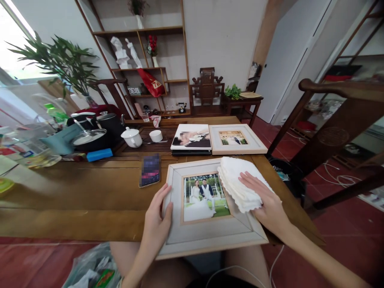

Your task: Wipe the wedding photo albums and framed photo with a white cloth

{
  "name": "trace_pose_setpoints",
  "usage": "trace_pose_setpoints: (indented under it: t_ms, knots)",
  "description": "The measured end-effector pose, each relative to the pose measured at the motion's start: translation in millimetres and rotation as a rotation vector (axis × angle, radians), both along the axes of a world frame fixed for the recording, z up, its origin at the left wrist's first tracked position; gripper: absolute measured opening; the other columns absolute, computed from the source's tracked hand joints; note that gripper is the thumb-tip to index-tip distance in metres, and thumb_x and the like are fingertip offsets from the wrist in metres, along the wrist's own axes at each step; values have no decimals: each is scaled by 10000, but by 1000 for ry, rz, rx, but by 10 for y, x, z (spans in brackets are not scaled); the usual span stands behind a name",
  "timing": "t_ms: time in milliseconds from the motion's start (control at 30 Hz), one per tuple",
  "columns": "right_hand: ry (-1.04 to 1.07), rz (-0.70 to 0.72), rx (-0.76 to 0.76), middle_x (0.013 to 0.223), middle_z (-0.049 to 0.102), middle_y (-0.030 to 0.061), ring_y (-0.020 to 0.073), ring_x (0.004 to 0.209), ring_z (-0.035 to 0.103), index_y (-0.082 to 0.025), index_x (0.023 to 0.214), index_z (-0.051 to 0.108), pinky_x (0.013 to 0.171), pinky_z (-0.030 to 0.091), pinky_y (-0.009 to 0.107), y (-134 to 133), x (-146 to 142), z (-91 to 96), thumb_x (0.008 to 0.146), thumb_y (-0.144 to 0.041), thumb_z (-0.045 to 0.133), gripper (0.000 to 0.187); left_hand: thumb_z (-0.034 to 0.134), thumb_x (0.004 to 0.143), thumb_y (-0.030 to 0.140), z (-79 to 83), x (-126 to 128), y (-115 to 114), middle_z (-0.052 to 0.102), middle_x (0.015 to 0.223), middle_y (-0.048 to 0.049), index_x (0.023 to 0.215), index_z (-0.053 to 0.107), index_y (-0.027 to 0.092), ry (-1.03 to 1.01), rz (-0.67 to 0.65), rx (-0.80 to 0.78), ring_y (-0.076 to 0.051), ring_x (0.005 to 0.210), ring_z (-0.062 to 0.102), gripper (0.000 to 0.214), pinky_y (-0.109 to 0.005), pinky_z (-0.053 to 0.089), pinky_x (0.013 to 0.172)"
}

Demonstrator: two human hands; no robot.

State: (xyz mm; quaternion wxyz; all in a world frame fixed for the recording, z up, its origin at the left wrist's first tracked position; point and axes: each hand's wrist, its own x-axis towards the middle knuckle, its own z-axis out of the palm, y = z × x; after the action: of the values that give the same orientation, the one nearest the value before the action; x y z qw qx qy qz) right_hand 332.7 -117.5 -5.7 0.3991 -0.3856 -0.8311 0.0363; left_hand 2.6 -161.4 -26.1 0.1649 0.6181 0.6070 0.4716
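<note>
A pale grey-white picture frame (210,237) with a wedding photo (205,196) leans over the near table edge, tilted toward me. My left hand (156,218) grips its left side, with the thumb on the front near the rim. On the upper right of the frame lies a folded white cloth (237,176) with a scalloped edge. My right hand (267,202) holds this cloth against the frame, fingers over the top of it. A phone (150,170) lies on the table left of the frame.
Behind stand a second framed photo (255,140) and a stacked photo panel (192,127). A white teapot (132,138), a small cup (155,136), a lidded pan (90,138) and a blue block (99,155) sit left. A chair (333,120) is at right; a plastic bag (90,268) is below.
</note>
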Motion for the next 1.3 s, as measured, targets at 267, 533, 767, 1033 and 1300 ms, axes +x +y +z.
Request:
trace_pose_setpoints:
  t_ms: [267,533,767,1033,1300]
  knots:
    - [-156,-101,13,1447,456,88,290,1377,331,-219,1412,405,1085,313,598,134,165,-74,611,-9,407,828,528,843,221,111,237,386,513,1388,-123,1233,553,185,-76,-116,8,-246,1313,466,393,-455,335,1130]
    - [-181,-134,-6,1430,478,83,289,1363,358,-239,1411,399,1072,337,598,119,166,-114,618,-1,404,828,551,864,270,204,179,96,265,1559,-109,1349,477,239,-71,-189,-115,-283,1438,260,491,-504,290,1140]
    - [-184,-129,-4,1445,458,75,276,1374,340,-244,1429,372,1086,328,584,147,188,-110,655,-4,407,811,450,912,187,205,233,37,414,1492,-75,1373,469,261,-21,-304,-15,-251,1455,217,467,-536,169,1179]
    - [-135,-101,16,1430,479,83,290,1358,367,-225,1412,414,1080,339,590,196,201,-81,653,-7,407,789,467,920,238,193,152,102,231,1581,-57,1434,392,288,71,-467,-71,-293,1475,-9,521,-599,105,1156]
    - [172,-312,269,1246,639,71,299,1115,614,-230,1301,557,940,519,459,268,164,149,828,-112,467,495,474,923,272,220,144,100,270,1566,-68,1435,392,275,97,-484,-22,-282,1479,22,518,-563,122,1168]
